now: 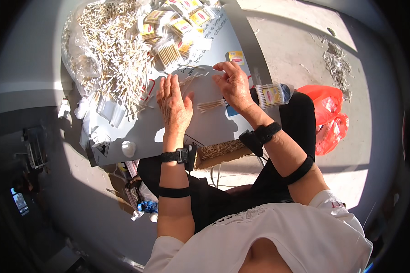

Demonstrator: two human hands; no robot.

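Note:
My left hand (pixel 173 102) lies palm down over the grey table board, its fingers stretched out and holding nothing. My right hand (pixel 234 88) hovers to its right, fingers bent, with a gap between thumb and forefinger and nothing visible in it. Between the two hands lie a few loose cotton swabs (pixel 190 82). A small row of swabs (pixel 210 106) rests by the right palm, next to a blue piece (pixel 232 111) partly covered by the wrist. Just beyond the right fingertips is a yellow label card (pixel 236 57). A clear pack of swabs (pixel 270 95) sits at the board's right edge.
A big heap of loose swabs (pixel 111 45) in clear plastic fills the left. Filled packs (pixel 182 25) pile at the far side, with a swab bundle (pixel 169 54) in front. Below the near edge is a carton of swabs (pixel 218 150). A red bag (pixel 325 107) stands right.

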